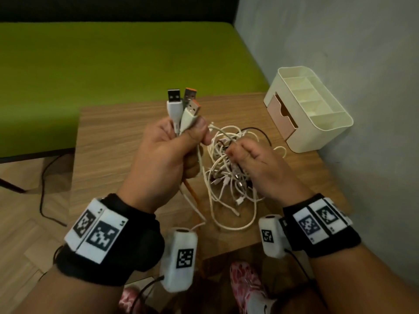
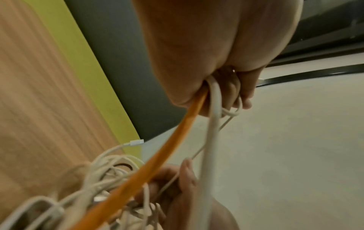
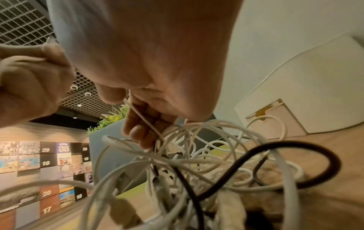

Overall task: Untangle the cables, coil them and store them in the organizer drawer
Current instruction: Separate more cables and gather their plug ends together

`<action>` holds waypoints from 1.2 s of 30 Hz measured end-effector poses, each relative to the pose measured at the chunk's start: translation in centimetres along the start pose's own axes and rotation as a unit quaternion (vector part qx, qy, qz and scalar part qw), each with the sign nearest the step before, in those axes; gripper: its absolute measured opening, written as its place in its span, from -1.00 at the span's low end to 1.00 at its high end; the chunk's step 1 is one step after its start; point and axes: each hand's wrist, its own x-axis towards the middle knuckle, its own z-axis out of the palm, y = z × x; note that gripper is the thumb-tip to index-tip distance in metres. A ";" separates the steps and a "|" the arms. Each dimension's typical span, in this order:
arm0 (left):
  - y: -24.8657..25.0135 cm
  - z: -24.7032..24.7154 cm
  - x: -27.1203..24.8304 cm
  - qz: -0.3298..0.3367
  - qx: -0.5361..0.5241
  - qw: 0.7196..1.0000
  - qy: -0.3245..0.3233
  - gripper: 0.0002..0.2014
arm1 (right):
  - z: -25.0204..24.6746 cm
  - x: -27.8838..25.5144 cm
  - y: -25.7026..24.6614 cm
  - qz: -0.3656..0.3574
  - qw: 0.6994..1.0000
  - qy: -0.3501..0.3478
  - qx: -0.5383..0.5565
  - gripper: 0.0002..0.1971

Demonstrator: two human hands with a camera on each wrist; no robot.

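Head view: left hand (image 1: pixel 163 152) fisted round a bunch of cable ends, three USB plugs (image 1: pixel 182 100) sticking up and away from the person, their long axis near upright. Right hand (image 1: pixel 254 162) sits in the cable tangle (image 1: pixel 229 177), which hangs from the hands w/ its lower loops on the wooden table (image 1: pixel 118 141); fingers curled into the strands. Organizer (image 1: pixel 310 107) stands at the table's far right corner by the wall, well apart from the hands, its pink drawer (image 1: pixel 281 116) pulled partly out. Left wrist view adds what the head cam can't see: an orange cable (image 2: pixel 157 157) and a thick white cable (image 2: pixel 210 140) leave the bottom of the fist and run down toward the tangle, plus a thin white strand stretched taut to the right hand's fingers (image 2: pixel 187 174). Right wrist view shows that thin strand (image 3: pixel 141 118) pinched btwn thumb and fingers, and a black cable (image 3: pixel 275 157) looping thru the white ones; drawer front visible behind. Hard to make out: which strand belongs to which plug, and the small connectors inside the knot are blurred. Wrist views are soft w/ motion blur at the edges.
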 end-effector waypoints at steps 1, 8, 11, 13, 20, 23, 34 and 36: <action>0.0 -0.5 -0.1 -0.004 0.056 0.998 0.026 -0.71 | -0.2 0.0 0.0 0.011 0.999 0.030 0.014 -0.71; -1.9 -2.4 0.0 -0.033 0.513 0.848 0.127 -0.75 | -0.2 0.2 -1.0 -0.075 0.984 0.145 0.067 -0.84; -1.6 -0.1 -0.1 0.120 0.544 0.820 0.127 -0.86 | 0.6 0.4 -0.4 -0.099 0.987 0.111 -0.055 -0.85; -2.3 1.1 0.1 0.122 0.549 0.825 0.063 -0.85 | 1.1 0.4 -0.4 -0.138 0.981 0.107 -0.085 -0.84; -3.0 1.4 0.7 0.034 0.536 0.843 0.020 -0.82 | 1.2 0.5 -0.4 -0.152 0.972 0.154 -0.088 -0.85; -2.4 1.4 0.6 0.110 0.501 0.858 0.042 -0.82 | 1.6 0.4 -0.3 -0.120 0.985 0.100 -0.072 -0.84; 0.2 0.5 -1.1 0.191 0.456 0.863 0.106 -0.77 | 1.5 1.3 1.9 0.076 0.943 0.090 -0.313 -0.86; -0.3 0.0 -0.9 0.137 0.445 0.879 0.102 -0.78 | 0.9 1.1 1.1 0.063 0.950 0.107 -0.288 -0.91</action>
